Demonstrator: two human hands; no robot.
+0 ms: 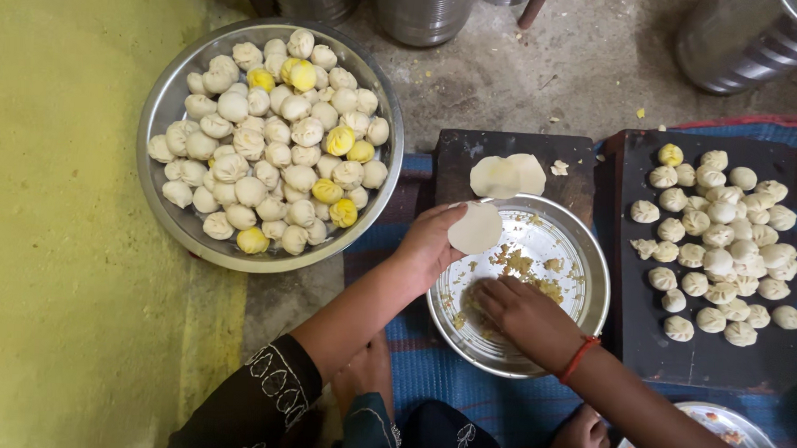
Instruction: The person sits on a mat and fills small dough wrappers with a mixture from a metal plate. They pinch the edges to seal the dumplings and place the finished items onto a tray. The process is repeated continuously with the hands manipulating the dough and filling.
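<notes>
My left hand [429,243] cups wrapper [475,227] | right hand [520,312] pinches filling [522,267] from bowl [593,286] | best scoop small, centre it.

dough wrapper [475,228]: round, pale, flat, over bowl rim | filling [522,267]: yellowish crumbs, scattered in steel bowl [585,259]

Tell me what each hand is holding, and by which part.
Left hand holds a thin round pale dough wrapper by its left edge. Right hand holds nothing clearly; its fingertips are in the steel bowl's crumbly filling.
</notes>
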